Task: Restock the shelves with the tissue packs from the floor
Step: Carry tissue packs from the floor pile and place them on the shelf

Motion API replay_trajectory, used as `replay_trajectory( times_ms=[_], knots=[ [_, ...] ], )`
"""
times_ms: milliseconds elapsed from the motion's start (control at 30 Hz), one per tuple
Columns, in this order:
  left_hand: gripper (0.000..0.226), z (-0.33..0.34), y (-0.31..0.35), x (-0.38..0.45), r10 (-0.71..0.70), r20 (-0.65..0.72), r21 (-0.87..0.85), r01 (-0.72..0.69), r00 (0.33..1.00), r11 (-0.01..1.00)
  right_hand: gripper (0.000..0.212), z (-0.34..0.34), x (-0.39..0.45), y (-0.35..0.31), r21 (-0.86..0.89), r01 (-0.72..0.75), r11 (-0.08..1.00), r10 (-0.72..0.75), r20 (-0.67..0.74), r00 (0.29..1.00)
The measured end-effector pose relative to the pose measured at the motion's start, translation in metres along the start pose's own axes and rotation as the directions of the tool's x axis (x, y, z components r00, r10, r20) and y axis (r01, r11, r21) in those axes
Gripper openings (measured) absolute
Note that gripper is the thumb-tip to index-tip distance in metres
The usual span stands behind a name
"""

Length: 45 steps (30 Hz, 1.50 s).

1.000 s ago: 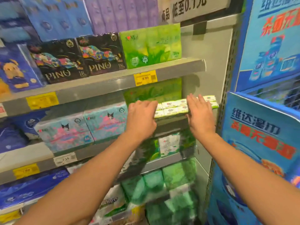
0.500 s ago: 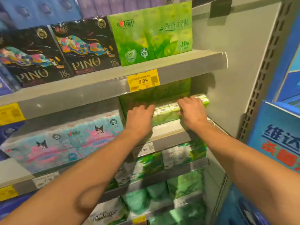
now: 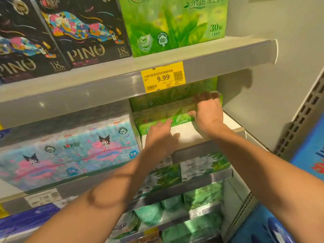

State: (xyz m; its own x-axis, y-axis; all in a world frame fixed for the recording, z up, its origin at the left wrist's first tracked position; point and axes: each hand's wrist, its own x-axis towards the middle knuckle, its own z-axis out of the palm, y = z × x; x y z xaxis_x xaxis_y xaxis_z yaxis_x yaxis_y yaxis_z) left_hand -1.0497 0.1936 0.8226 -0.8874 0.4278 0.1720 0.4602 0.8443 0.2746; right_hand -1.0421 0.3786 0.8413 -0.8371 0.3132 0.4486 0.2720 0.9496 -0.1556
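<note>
Head view is showing both hands at the middle shelf (image 3: 189, 135), where the green tissue pack (image 3: 163, 116) is lying deep under the upper shelf (image 3: 219, 64). The right hand (image 3: 207, 113) is pressing on the pack's right end with fingers spread over its top. The left hand (image 3: 158, 135) is touching the front face with relaxed, nearly straight fingers. The pack is probably light and soft in slippery film, so holding it at both ends seems safest. Room above is looking narrow; bare shelf is lying in front, and the Kuromi packs (image 3: 98, 146) are standing just beside on the left.
</note>
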Motion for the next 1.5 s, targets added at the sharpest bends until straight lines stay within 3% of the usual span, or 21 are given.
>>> replay_trajectory(
  times_ms=[200, 300, 367, 500, 667, 800, 867, 1000, 1067, 1100, 1167, 1300, 1367, 1500],
  knots=[
    [0.055, -0.005, 0.007, -0.012, -0.014, -0.099, 0.064, 0.021, 0.995, 0.998, 0.047, -0.015, -0.013, -0.003, 0.111, -0.075, 0.991, 0.069, 0.059, 0.996],
    [0.033, -0.003, 0.016, -0.023, 0.238, -0.324, 0.077, -0.226, 0.915, 0.971, 0.042, -0.026, -0.041, 0.006, 0.298, -0.067, 0.952, 0.072, -0.006, 0.997],
    [0.022, 0.0, 0.028, -0.032, 0.318, -0.431, -0.027, -0.364, 0.845, 0.931, 0.046, -0.033, -0.073, 0.016, 0.432, -0.077, 0.899, 0.134, -0.103, 0.986],
    [0.018, 0.013, 0.07, -0.056, 0.465, -0.477, -0.184, -0.602, 0.746, 0.777, 0.047, -0.05, -0.155, 0.036, 0.465, -0.21, 0.86, 0.302, -0.131, 0.944],
    [0.022, 0.046, 0.118, -0.102, 0.679, -0.344, -0.494, -0.74, 0.649, 0.456, 0.046, -0.083, -0.262, 0.057, 0.487, -0.414, 0.769, 0.539, -0.147, 0.829],
    [0.029, 0.069, 0.151, -0.173, 0.771, -0.101, -0.681, -0.608, 0.629, 0.408, 0.043, -0.122, -0.373, 0.058, 0.565, -0.554, 0.612, 0.747, -0.183, 0.639],
    [0.029, 0.085, 0.164, -0.217, 0.817, -0.028, -0.721, -0.578, 0.576, 0.383, 0.044, -0.145, -0.438, 0.05, 0.564, -0.621, 0.544, 0.821, -0.204, 0.534],
    [0.031, 0.098, 0.19, -0.326, 0.928, 0.071, -0.709, -0.636, 0.365, 0.305, 0.042, -0.197, -0.576, 0.021, 0.578, -0.713, 0.398, 0.915, -0.302, 0.266],
    [0.033, 0.104, 0.205, -0.423, 0.972, 0.141, -0.723, -0.651, 0.19, 0.232, 0.04, -0.239, -0.672, -0.019, 0.582, -0.747, 0.322, 0.916, -0.391, 0.09],
    [0.033, 0.107, 0.204, -0.431, 0.967, 0.187, -0.722, -0.643, 0.175, 0.256, 0.04, -0.245, -0.68, -0.026, 0.586, -0.746, 0.318, 0.914, -0.399, 0.076],
    [0.035, 0.114, 0.206, -0.504, 0.974, 0.22, -0.742, -0.639, 0.049, 0.2, 0.039, -0.276, -0.744, -0.065, 0.574, -0.776, 0.261, 0.892, -0.452, -0.034],
    [0.035, 0.101, 0.189, -0.695, 0.916, 0.315, -0.821, -0.556, -0.249, 0.131, 0.038, -0.332, -0.904, -0.175, 0.61, -0.787, 0.091, 0.785, -0.531, -0.321],
    [0.034, 0.096, 0.176, -0.773, 0.878, 0.322, -0.849, -0.518, -0.355, 0.102, 0.037, -0.348, -0.965, -0.225, 0.649, -0.761, -0.009, 0.715, -0.528, -0.459],
    [0.035, 0.099, 0.15, -0.899, 0.756, 0.399, -0.874, -0.466, -0.519, 0.141, 0.036, -0.352, -1.064, -0.294, 0.713, -0.686, -0.142, 0.568, -0.51, -0.647]
  ],
)
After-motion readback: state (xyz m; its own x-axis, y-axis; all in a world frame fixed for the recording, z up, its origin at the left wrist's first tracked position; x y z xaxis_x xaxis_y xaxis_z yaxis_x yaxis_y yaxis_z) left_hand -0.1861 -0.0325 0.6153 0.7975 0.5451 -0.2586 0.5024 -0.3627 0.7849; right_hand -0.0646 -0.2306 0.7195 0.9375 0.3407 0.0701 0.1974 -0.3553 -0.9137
